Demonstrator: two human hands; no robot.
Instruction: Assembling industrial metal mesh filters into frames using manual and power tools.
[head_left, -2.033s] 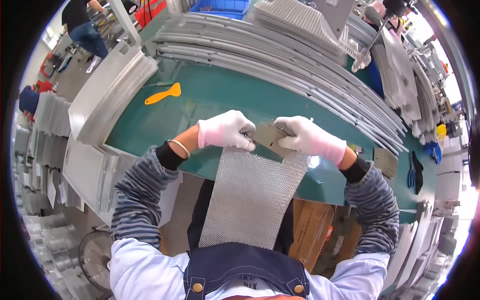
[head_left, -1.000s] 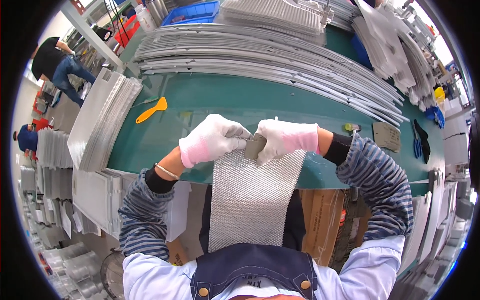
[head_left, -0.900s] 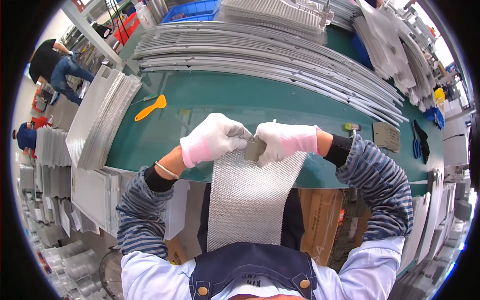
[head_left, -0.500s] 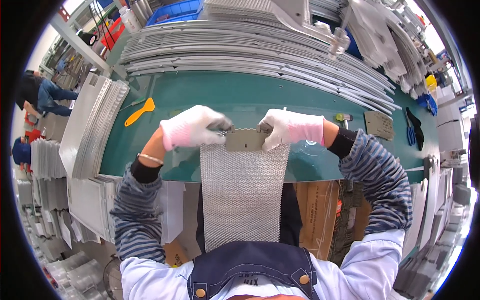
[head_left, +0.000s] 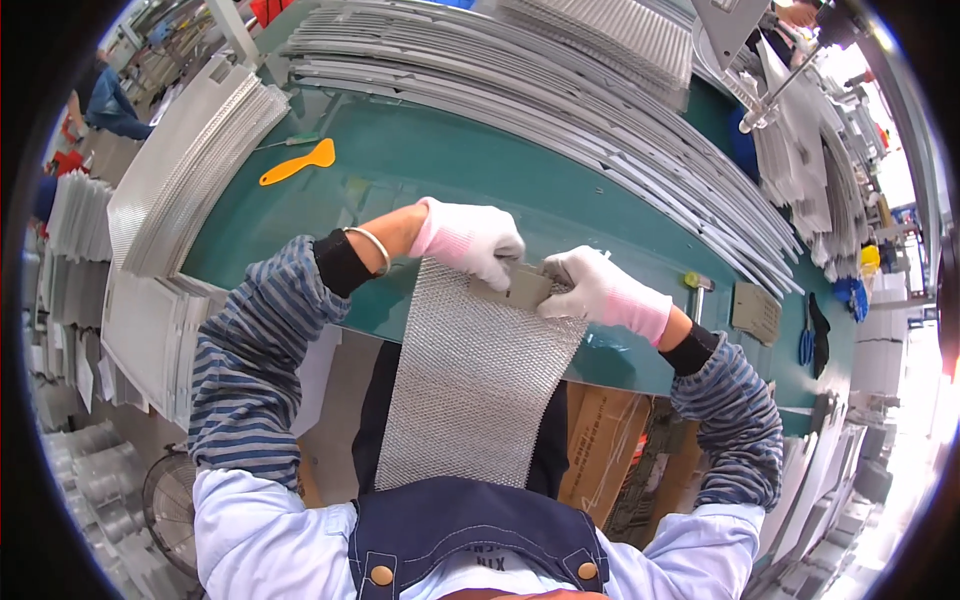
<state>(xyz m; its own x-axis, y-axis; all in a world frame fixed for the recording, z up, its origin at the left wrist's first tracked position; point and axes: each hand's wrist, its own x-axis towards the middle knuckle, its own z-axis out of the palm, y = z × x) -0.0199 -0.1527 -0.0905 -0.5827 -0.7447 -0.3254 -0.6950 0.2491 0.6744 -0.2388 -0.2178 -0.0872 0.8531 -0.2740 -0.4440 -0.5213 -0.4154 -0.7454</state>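
I see the mesh sheet (head_left: 470, 390) hanging at frame centre, its long axis running from the green surface (head_left: 430, 170) edge down to my lap. Both hands pinch its top: left hand (head_left: 468, 238) just left of the grey block (head_left: 512, 288), right hand (head_left: 598, 293) just right of it, equally near.

A long silver mesh sheet (head_left: 470, 385) with a fine diamond pattern hung from the near edge of the green tabletop (head_left: 420, 170) down toward the person's lap. A small flat grey-tan plate (head_left: 512, 287) lay tilted against its upper edge, near the middle.
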